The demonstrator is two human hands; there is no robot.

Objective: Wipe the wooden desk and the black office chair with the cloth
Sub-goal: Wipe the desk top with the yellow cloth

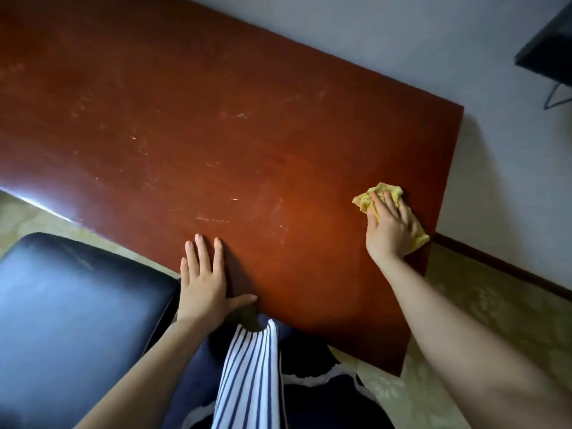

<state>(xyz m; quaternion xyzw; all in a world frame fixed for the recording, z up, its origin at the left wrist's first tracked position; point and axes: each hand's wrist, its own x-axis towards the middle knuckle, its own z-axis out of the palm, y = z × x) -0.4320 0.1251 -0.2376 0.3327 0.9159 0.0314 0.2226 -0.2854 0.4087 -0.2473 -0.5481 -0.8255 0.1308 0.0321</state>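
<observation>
Head view: the right hand (390,230) lies flat on the yellow cloth (418,234), fingers mostly straight and pressing it down, not really grabbing it. The cloth sits on the wooden desk (216,134) near its right end, a bit bunched up. The left hand (204,283) is palm down on the desk by the front edge, fingers spread, holding nothing. The black office chair (77,305) is at lower left, just beside the desk.
</observation>
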